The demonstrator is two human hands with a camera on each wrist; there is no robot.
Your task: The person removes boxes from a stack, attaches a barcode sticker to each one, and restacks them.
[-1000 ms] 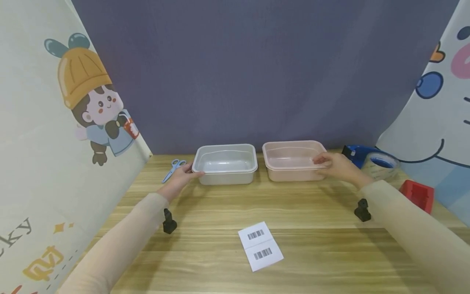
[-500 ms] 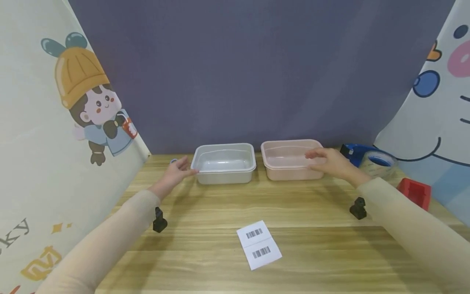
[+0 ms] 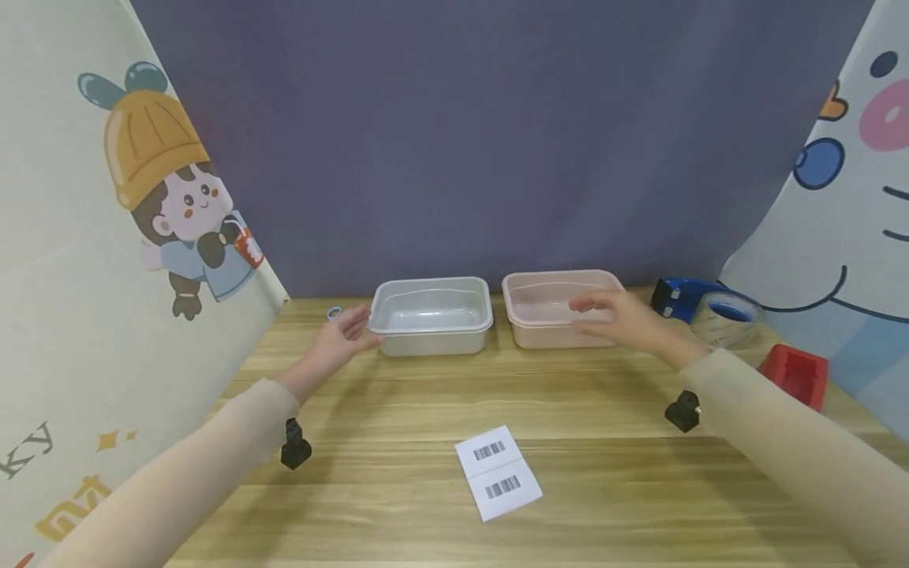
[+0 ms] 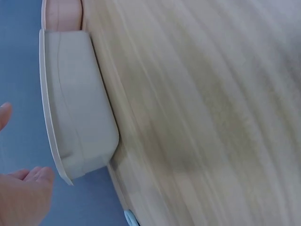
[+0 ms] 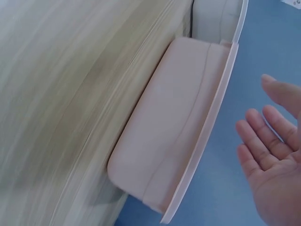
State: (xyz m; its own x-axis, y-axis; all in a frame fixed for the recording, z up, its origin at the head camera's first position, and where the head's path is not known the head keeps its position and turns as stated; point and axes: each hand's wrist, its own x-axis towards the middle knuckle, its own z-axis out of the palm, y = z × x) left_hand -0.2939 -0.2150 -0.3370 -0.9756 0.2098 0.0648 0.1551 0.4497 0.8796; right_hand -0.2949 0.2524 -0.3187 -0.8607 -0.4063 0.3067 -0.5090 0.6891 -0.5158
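Two plastic bins stand side by side at the back of the table: a whitish-grey bin on the left and a pink bin on the right. My left hand is beside the grey bin's left end, fingers loosely extended. In the left wrist view a gap shows between that hand and the grey bin. My right hand hovers in front of and above the pink bin's right half. The right wrist view has its palm and relaxed fingers apart from the pink bin. Neither hand holds anything.
A sheet with two barcodes lies on the front middle of the table. At right are a blue tape dispenser with a tape roll and a red block-like object. Blue scissors are mostly hidden behind my left hand.
Both hands have come off the bins they were touching. The left hand has drawn back to the left; the right hand has risen and shifted left. The bins keep their places.
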